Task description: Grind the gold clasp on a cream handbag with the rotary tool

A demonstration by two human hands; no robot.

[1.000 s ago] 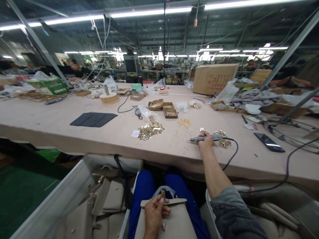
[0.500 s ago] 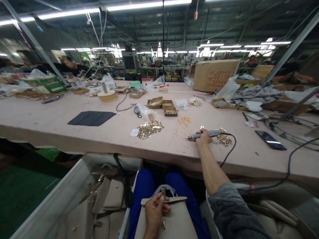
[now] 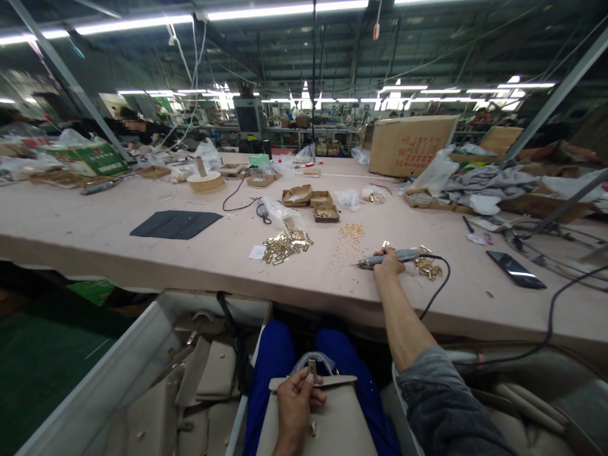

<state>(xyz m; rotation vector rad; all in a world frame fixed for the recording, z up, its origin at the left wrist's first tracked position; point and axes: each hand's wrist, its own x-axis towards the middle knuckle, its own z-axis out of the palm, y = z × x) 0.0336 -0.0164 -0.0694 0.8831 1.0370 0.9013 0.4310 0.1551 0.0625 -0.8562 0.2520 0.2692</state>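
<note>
My right hand (image 3: 389, 261) is wrapped around a grey electric screwdriver (image 3: 407, 254), held low over the table. Its tip points left at scattered tiny gold screws (image 3: 351, 232). A small metal plate (image 3: 386, 244) shows just beyond the fingers; whether they touch it I cannot tell. On my lap lies a beige bag (image 3: 339, 418) with its flap edge toward the table. My left hand (image 3: 297, 402) pinches a small metal clasp piece (image 3: 312, 368) at that flap edge. Lower on the bag's front sits another metal fitting (image 3: 313, 429).
A pile of gold metal plates (image 3: 285, 246) lies left of the screws, and more fittings (image 3: 427, 267) lie under the screwdriver cord. Small cardboard boxes (image 3: 325, 213) stand behind. A phone (image 3: 515, 269) rests at right. Bins with beige bags (image 3: 164, 310) flank my legs.
</note>
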